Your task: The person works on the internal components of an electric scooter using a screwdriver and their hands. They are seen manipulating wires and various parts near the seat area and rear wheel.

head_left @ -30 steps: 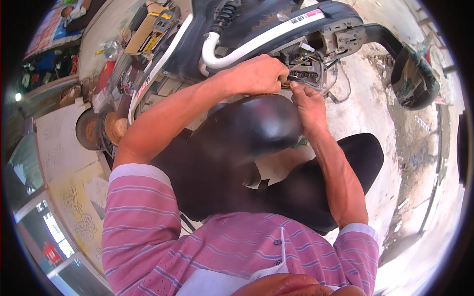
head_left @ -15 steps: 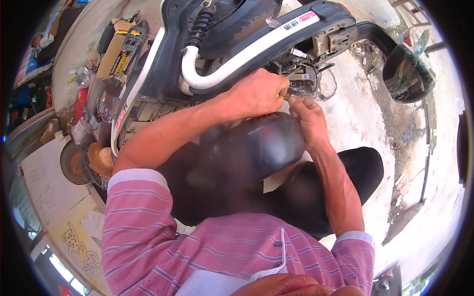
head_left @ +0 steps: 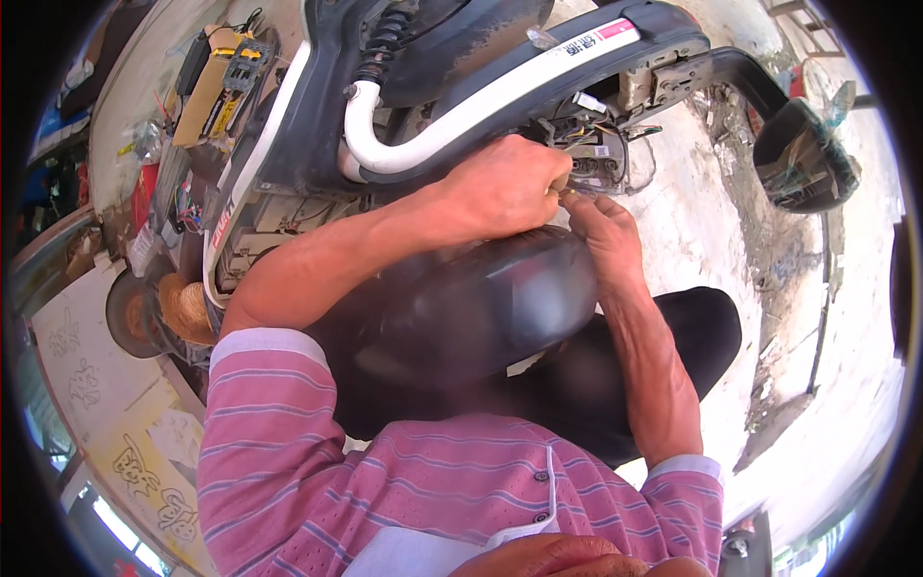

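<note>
My left hand (head_left: 510, 188) is closed, its fingertips pinched just above a rounded glossy black wheel or fender (head_left: 538, 279). Opposite it, almost touching, my right hand (head_left: 606, 231) pinches what looks like a thin wire (head_left: 569, 191) with a small yellowish end. What my left fingers hold is hidden behind the fist. Just beyond the hands lies a grey box with terminals (head_left: 596, 165), several coloured wires and a white connector (head_left: 588, 102) around it. Over them stretches the scooter's black body with a curved white tube (head_left: 481, 106).
A black spring shock absorber (head_left: 383, 48) stands at the top. A mirror (head_left: 803, 159) on a black arm juts out at right. Far left are an open cardboard box (head_left: 207, 96) with tools and loose parts, and a straw-coloured coil (head_left: 185, 308). My black-trousered knee (head_left: 702, 337) is at right.
My view has shifted slightly, so the scooter sits a little differently in it. Both hands stay pinched together at the same spot, with a small shift of the right fingers.
</note>
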Action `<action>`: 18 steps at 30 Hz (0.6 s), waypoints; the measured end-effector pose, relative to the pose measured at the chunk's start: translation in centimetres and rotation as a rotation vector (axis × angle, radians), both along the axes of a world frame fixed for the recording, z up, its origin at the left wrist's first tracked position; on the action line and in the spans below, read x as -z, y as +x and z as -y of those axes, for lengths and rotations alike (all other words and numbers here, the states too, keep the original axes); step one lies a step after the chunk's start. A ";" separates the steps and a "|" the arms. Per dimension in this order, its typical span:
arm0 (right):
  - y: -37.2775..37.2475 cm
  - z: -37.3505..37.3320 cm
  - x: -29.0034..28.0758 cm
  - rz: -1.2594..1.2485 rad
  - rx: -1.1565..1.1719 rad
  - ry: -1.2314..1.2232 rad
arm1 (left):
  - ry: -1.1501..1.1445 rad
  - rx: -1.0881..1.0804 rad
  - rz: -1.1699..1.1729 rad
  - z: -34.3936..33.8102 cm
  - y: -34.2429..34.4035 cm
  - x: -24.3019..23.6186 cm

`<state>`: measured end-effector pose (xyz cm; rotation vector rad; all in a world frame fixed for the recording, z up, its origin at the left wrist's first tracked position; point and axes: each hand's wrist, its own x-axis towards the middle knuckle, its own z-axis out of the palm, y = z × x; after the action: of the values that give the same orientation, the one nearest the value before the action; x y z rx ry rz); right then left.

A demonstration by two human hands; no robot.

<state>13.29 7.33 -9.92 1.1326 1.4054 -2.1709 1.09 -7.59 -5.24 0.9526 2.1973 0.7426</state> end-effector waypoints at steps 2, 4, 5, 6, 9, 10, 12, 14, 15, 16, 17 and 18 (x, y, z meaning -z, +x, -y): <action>0.0 -0.1 0.0 -0.008 -0.021 0.011 | 0.003 0.002 0.010 -0.1 0.0 -0.4; 0.1 -0.1 0.0 -0.015 -0.025 0.008 | 0.031 -0.058 0.045 -0.1 0.1 -0.9; 0.1 -0.2 0.0 -0.023 -0.034 0.012 | 0.025 -0.052 0.045 -0.1 0.2 -0.9; 0.1 -0.2 -0.1 -0.025 -0.027 0.007 | 0.072 -0.057 0.052 0.0 0.2 -0.9; -0.1 -0.3 -0.3 -0.050 -0.051 -0.016 | 0.135 -0.056 0.052 0.1 0.2 -1.2; -0.2 -0.4 -0.3 -0.048 -0.100 -0.019 | 0.157 -0.058 0.046 0.1 0.2 -1.3; -0.3 -0.5 -0.3 -0.045 -0.146 -0.024 | 0.174 -0.082 0.023 -0.2 0.4 -1.1; -0.3 -0.5 -0.4 -0.007 -0.148 0.037 | 0.193 -0.108 0.001 -0.3 0.6 -0.8; -0.3 -0.5 -0.4 -0.009 -0.146 0.034 | 0.194 -0.122 -0.013 -0.3 0.7 -0.7; -0.3 -0.5 -0.3 -0.006 -0.147 0.089 | 0.196 -0.136 -0.027 -0.3 0.7 -0.7; -0.3 -0.4 -0.3 -0.004 -0.148 0.144 | 0.193 -0.135 -0.029 -0.3 0.7 -0.7; -0.3 -0.3 -0.5 -0.005 -0.146 0.143 | 0.189 -0.127 -0.036 -0.4 0.7 -0.6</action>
<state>12.98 7.63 -9.41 1.0369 1.6139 -2.0009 1.77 -7.19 -4.66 0.9296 2.2655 1.0149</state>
